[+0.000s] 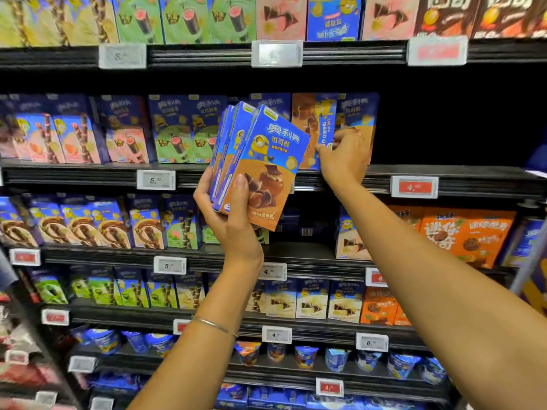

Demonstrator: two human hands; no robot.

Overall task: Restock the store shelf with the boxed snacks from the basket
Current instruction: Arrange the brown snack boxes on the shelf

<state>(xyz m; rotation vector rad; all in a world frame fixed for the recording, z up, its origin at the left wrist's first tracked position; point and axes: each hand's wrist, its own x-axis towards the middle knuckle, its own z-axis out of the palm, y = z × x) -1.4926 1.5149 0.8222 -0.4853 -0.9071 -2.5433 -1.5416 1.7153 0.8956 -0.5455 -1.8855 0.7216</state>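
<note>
My left hand [229, 208] grips a fanned stack of blue and brown snack boxes [260, 161] in front of the shelves, thumb across the front box. My right hand [343, 156] reaches to the second shelf [444, 176] and pinches the edge of one matching box [319, 128] that stands there, turned partly sideways. Another box of the same kind [359, 113] stands just behind my right hand. The basket is not in view.
Right of my right hand the second shelf is a dark gap. Rows of similar boxes [124, 131] fill the shelf to the left. Orange boxes [461, 232] sit one shelf lower on the right. Price tags [414, 187] line the shelf edges.
</note>
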